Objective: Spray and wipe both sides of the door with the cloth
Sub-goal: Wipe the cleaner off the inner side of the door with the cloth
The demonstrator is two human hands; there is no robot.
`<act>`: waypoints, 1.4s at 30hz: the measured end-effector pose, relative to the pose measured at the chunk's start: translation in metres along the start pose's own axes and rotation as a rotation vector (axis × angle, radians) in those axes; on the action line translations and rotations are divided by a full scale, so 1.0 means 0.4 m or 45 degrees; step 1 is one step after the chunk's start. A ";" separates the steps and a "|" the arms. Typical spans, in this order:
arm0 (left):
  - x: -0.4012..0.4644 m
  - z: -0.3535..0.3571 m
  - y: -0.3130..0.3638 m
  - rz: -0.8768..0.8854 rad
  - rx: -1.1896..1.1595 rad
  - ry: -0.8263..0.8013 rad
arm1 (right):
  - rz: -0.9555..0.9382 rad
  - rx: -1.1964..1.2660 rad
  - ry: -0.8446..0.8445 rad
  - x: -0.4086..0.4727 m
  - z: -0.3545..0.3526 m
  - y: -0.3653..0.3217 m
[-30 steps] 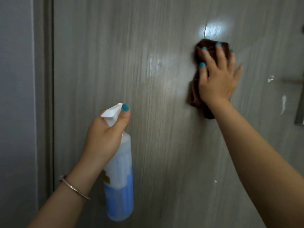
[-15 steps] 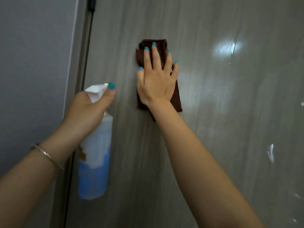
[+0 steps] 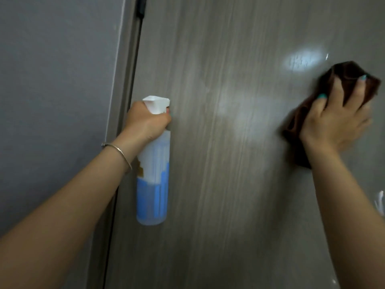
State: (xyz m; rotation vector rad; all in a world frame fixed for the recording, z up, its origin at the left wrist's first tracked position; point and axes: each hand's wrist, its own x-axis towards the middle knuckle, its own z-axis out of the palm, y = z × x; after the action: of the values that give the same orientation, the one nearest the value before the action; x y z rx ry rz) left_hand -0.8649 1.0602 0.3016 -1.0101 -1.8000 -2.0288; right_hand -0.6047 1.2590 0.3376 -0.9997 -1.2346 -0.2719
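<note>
Brown cloth [image 3: 345, 80] now far right on door [image 3: 239, 163]; half a second back, pressed near the hinge edge, and a second back, right again. So: sweeping side to side across the upper panel, one full pass and return within the second. Blurred at the cloth and knuckles, so likely mid-stroke.

Meaning for the task, as a judgement: wiping of this face well under way, not done. White flecks at lower right edge [image 3: 380, 203] not yet reached. Other face of door not in view; presumably untouched, cannot confirm.

Near: left hand [image 3: 145, 122] clenched round neck of spray bottle [image 3: 153, 180], bottle hanging upright just in front of door near hinge side. Earlier, thumb up over the white nozzle; now fingers curled under it, one fingertip by the trigger. Whether trigger is squeezed, cannot tell. No mist seen. Bottle roughly half full of blue liquid. Thin bracelet [image 3: 118, 151] on left wrist.

Far: right hand [image 3: 333, 122] grasping cloth, fingers [image 3: 321, 101] bent and bunching it rather than spread flat as before; cloth crumpled, held against door surface. Upper corner of cloth free past fingertips, lower end trailing below the wrist.

Bright sheen [image 3: 302, 61] just left of cloth: a reflection on the panel. Grey wall [image 3: 52, 90] left of frame.
</note>
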 end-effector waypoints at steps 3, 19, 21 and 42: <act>0.003 -0.018 -0.011 0.036 -0.019 -0.045 | 0.050 0.068 0.028 -0.031 0.028 -0.087; 0.015 -0.042 -0.045 0.085 0.047 -0.045 | -1.135 0.019 -0.073 -0.119 0.112 -0.384; 0.012 -0.040 -0.043 0.071 0.064 -0.045 | -1.032 -0.032 -0.098 -0.077 0.091 -0.300; -0.183 0.281 0.094 0.110 0.064 -0.306 | -1.017 0.018 -0.012 -0.098 0.007 0.064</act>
State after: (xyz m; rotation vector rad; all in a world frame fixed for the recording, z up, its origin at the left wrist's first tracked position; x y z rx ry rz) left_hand -0.7521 1.1397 0.2840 -1.3413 -1.8749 -1.8685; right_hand -0.6034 1.2629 0.2909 -0.4498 -1.5985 -0.8737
